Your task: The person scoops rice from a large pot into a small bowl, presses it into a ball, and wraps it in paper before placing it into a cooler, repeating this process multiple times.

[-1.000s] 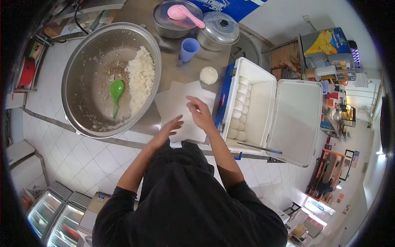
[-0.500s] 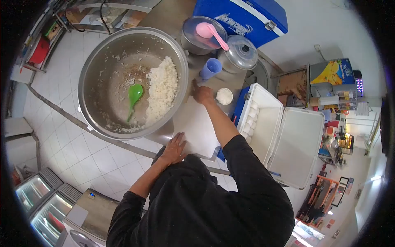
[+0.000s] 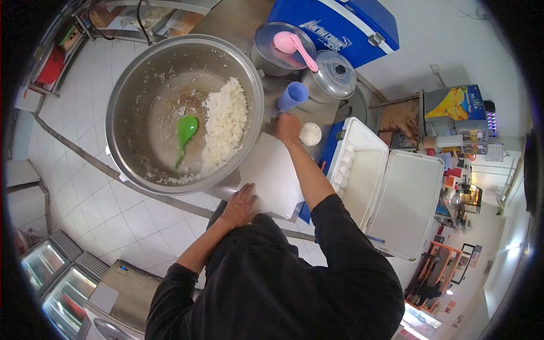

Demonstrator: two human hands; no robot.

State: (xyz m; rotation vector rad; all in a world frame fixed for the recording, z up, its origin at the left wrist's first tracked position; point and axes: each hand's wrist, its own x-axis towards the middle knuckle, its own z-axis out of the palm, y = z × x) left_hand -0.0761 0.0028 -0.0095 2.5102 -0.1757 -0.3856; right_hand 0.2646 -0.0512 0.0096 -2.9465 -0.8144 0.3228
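Head view: white paper [image 3: 275, 178] looks light, easily creased, best taken by edges; left hand [image 3: 238, 207] lies flat, ungripping, right hand [image 3: 288, 127] curls at far edge, hold unclear

My feed reads as a commercial-type kitchen, going by the catering-scale gear. I've got a huge metal basin [image 3: 161, 136] with white rice [image 3: 226, 124] on a metal worktop [image 3: 231, 24], a lidded pot [image 3: 327, 79] and blue cooler [image 3: 335, 34] far side. Near left: glass-fronted fridges [image 3: 43, 263], white tiled floor [image 3: 113, 222].
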